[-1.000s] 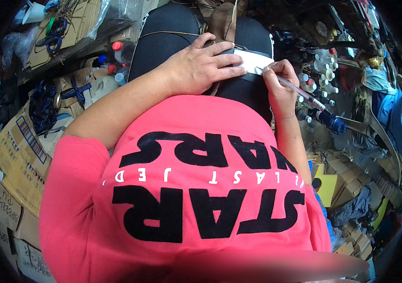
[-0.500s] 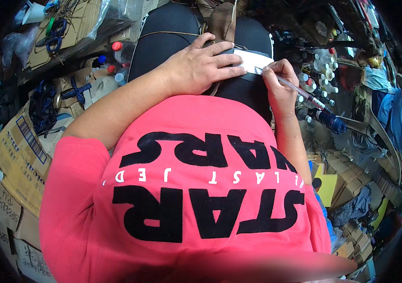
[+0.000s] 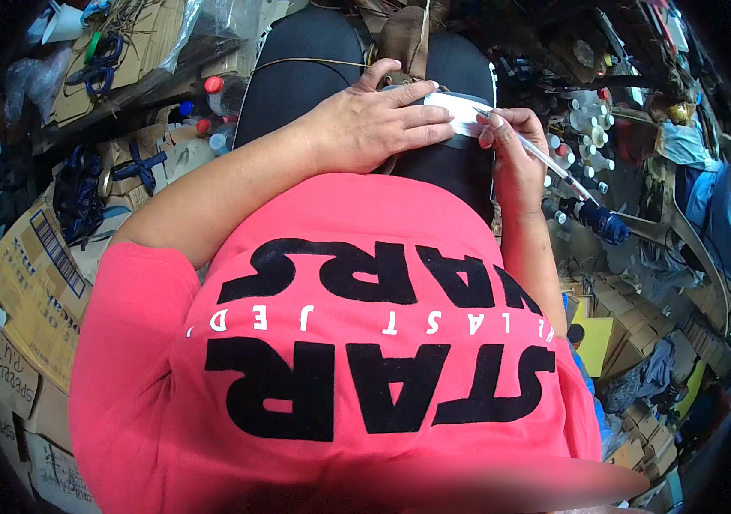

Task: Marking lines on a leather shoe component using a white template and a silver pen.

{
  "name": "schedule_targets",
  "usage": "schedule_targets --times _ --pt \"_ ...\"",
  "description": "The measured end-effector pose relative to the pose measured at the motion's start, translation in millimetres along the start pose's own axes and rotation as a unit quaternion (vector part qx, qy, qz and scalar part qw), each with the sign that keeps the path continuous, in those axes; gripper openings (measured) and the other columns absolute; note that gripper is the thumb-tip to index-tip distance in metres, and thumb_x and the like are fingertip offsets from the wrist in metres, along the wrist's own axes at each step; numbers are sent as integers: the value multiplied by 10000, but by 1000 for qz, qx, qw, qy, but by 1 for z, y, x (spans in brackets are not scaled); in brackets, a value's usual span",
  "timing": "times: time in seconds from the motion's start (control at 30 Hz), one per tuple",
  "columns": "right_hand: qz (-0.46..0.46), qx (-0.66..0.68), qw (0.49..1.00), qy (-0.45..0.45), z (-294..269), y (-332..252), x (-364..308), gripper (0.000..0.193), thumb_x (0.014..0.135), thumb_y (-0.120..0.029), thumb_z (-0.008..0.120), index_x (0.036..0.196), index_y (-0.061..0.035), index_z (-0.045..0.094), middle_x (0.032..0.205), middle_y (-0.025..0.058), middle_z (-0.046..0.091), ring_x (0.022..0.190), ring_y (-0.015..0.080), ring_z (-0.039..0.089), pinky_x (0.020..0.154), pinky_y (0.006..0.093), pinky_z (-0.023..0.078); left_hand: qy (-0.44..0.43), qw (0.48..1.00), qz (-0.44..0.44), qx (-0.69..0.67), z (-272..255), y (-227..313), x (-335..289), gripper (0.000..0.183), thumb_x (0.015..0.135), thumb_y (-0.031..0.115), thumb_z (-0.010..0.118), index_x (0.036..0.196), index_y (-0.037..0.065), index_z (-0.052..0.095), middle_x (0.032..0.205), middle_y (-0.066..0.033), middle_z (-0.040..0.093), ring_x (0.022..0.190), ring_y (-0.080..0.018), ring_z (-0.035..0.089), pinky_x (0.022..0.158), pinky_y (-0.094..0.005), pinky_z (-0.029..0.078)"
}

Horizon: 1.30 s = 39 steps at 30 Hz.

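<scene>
My left hand (image 3: 374, 124) lies flat with its fingers stretched, fingertips resting on the left part of a small white card or paper slip (image 3: 460, 107). A transparent strip shows along the far edge of the slip, over my dark-clad right thigh. In my right hand (image 3: 515, 150) a slim clear pen (image 3: 550, 161) is pinched, its tip at the right part of the slip. Just beyond my left hand a brown leather-like piece (image 3: 406, 53) stands between my knees. What lies under my left palm is hidden.
Plastic bottles (image 3: 590, 128) cluster right of my legs; red-capped bottles (image 3: 215, 86) stand left. Flattened cardboard (image 3: 23, 283) lies at the left, more cardboard (image 3: 631, 321) at the right. Blue cloth (image 3: 713, 206) hangs far right, with a skin-coloured shape, perhaps someone's arm, beside it.
My right hand has shifted slightly right, and the pen tip has lifted and tilted. My left fingers have slid a little right on the slip. A skin-coloured shape has appeared at the right rim.
</scene>
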State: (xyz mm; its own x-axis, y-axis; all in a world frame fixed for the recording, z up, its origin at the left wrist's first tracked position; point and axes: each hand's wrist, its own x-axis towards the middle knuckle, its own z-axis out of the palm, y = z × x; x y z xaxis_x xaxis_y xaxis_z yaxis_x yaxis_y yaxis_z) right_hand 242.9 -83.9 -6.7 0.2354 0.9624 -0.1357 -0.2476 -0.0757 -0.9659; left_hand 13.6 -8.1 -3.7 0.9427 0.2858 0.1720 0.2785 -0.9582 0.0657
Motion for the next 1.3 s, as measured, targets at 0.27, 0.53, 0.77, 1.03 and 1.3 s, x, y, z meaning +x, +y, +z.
schedule_targets --times 0.27,0.53,0.77,1.03,1.3 --pt "-11 -9 1000 -1 0 -5 0 94 893 -46 663 940 2 598 827 81 652 717 103 590 683 229 474 -19 1000 -1 -8 0 1 4 660 877 113 579 1474 323 391 1384 18 498 1347 -192 411 1121 -493 179" --pt "-21 -150 988 -23 0 -8 -6 104 879 -26 665 830 -16 573 793 15 598 694 46 516 625 196 427 0 1000 -1 -24 5 0 2 652 860 130 591 1463 306 415 1429 37 463 1352 -192 391 1096 -483 235" --pt "-52 -190 980 -20 2 -1 -4 110 851 -14 658 802 -10 559 789 11 598 708 48 520 643 199 433 2 999 -7 -34 6 -1 2 649 853 127 591 1456 300 427 1437 47 457 1342 -189 397 1082 -467 248" --pt "-41 -196 980 -18 -1 -1 -4 104 844 -8 652 799 -10 559 788 14 602 703 51 521 641 202 433 8 999 -12 -40 6 -1 1 628 861 145 575 1452 304 431 1429 56 462 1335 -177 401 1071 -453 253" --pt "-56 -191 980 -16 -1 3 -4 105 841 -14 660 799 -12 564 785 12 601 702 53 521 639 206 436 9 999 -10 -38 7 -1 1 619 865 131 559 1446 308 442 1429 57 463 1333 -178 404 1070 -455 256"
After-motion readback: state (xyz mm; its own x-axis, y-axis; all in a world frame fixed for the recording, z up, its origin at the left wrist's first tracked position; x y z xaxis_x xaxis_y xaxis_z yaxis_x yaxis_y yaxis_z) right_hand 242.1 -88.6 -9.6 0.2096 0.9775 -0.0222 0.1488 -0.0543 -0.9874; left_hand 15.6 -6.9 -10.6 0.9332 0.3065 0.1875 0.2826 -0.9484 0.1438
